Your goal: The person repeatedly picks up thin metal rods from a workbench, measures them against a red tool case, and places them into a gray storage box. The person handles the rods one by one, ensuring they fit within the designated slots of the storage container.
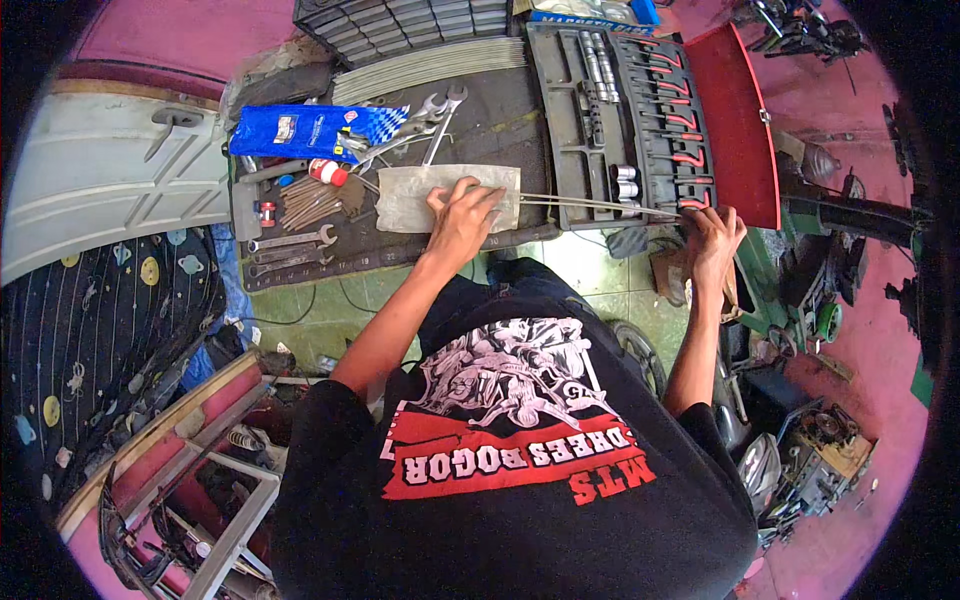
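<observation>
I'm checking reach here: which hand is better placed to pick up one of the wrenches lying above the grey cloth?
Probably the left hand. It presses on the grey cloth, just below the wrenches. The right hand sits far off by the socket case, pinching the ends of thin metal rods.
</observation>
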### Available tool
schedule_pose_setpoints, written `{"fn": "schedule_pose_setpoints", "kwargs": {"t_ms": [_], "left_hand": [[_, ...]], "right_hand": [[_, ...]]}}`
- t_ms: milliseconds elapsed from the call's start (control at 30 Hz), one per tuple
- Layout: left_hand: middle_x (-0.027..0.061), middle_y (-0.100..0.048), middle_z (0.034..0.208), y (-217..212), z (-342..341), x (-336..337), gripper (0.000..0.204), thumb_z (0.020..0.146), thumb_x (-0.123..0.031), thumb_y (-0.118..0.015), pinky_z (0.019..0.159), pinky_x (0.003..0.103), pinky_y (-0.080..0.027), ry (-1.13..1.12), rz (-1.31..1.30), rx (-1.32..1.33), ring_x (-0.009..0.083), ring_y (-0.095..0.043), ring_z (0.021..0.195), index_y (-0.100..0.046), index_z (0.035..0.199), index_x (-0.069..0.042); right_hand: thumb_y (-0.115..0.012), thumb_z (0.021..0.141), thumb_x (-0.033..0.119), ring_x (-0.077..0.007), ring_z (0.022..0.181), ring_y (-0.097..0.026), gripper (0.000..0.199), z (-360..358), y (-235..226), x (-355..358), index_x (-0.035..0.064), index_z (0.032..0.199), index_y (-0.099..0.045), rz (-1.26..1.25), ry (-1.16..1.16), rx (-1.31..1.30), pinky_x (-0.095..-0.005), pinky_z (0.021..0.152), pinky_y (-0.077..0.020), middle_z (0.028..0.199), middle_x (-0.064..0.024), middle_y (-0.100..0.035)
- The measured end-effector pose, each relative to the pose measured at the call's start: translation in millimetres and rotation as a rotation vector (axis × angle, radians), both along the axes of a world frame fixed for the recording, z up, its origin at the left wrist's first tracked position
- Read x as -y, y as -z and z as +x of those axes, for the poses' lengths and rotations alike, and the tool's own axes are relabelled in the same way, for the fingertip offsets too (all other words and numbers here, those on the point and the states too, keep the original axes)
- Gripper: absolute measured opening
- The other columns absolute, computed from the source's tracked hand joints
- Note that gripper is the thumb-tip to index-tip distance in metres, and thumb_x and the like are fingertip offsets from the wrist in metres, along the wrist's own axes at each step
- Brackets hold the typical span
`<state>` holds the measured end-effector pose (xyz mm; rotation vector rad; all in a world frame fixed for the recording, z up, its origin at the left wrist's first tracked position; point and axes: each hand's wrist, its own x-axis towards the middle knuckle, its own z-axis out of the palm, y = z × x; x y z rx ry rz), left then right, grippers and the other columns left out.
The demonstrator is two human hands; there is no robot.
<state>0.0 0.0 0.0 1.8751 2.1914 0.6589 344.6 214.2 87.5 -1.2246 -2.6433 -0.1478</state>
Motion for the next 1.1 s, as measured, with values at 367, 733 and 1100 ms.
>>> {"fn": "schedule_pose_setpoints", "kwargs": {"t_ms": [367,733,1100], "left_hand": [[0.0,-0.069,0.098,5.0,1.7,-17.4,0.025,0.081,-0.008,-0.069,0.096,0.055,-0.028,0.055,0.064,-0.006,0.0198,-0.056,0.112,-0.077,0.104,-0.011],[-0.0001,-0.07,0.093,2.3,18.6,-33.5,0.019,0.079,-0.008,-0.07,0.095,0.054,-0.028,0.125,0.151,0.01,0.0186,-0.057,0.109,-0.078,0.096,-0.011],[-0.0004,-0.068,0.092,1.6,36.0,-43.9,0.017,0.079,-0.008,-0.071,0.094,0.054,-0.029,0.145,0.189,0.014,0.0188,-0.057,0.112,-0.078,0.093,-0.013]], "right_hand": [[-0.074,0.071,0.009,-0.0251,0.097,-0.056,0.023,6.9,33.5,-12.5,0.0147,0.093,-0.078,0.005,-0.031,-0.081,-0.0464,0.094,-0.0381,0.088,-0.0009,-0.067],[-0.072,0.07,0.008,-0.0281,0.101,-0.057,0.022,-25.8,41.1,-6.8,0.0142,0.091,-0.077,-0.009,-0.128,-0.072,-0.0512,0.097,-0.0351,0.086,-0.0017,-0.066],[-0.066,0.063,0.004,-0.0259,0.096,-0.057,0.027,-72.6,45.9,27.5,0.0128,0.086,-0.077,-0.108,-0.171,-0.168,-0.051,0.097,-0.0361,0.08,-0.0021,-0.064]]}}
